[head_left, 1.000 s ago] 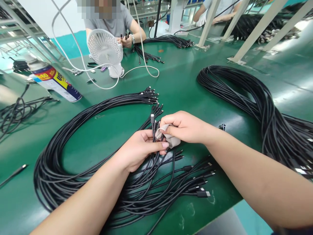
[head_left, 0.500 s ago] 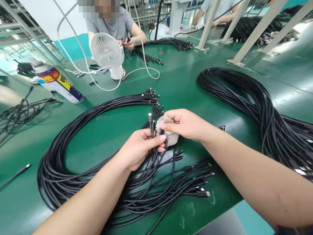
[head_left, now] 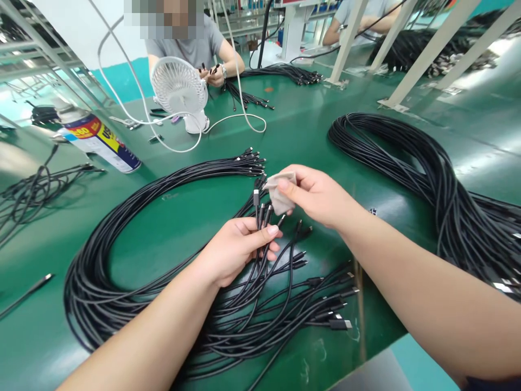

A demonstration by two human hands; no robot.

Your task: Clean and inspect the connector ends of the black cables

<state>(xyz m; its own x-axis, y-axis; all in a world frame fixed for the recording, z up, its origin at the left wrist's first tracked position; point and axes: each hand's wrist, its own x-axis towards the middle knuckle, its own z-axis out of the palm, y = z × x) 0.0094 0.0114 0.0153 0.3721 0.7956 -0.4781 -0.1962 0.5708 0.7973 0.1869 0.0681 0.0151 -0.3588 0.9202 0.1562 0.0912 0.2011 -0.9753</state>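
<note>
Several black USB cables (head_left: 267,215) stand up out of my left hand (head_left: 244,244), which is closed around them just below their plugs. Up and to the right, my right hand (head_left: 311,193) pinches a folded light-grey cloth (head_left: 281,195). The cloth hangs close to the plug tips, a small gap above my left fingers. Under my hands runs a large looped bundle of black cables (head_left: 109,233). Its plug ends fan out on the green table, some at the lower right (head_left: 337,323) and others toward the back.
A second cable bundle (head_left: 431,163) lies at the right. A white fan (head_left: 179,89), a spray can (head_left: 101,138) and loose cables (head_left: 40,190) are at the back and left. Across the table a person in grey (head_left: 211,41) handles cables. Metal posts (head_left: 415,54) rise at the back right.
My right hand has lifted the cloth up and away from my left fingers, uncovering the cable plugs. My left hand still grips the cables in nearly the same spot.
</note>
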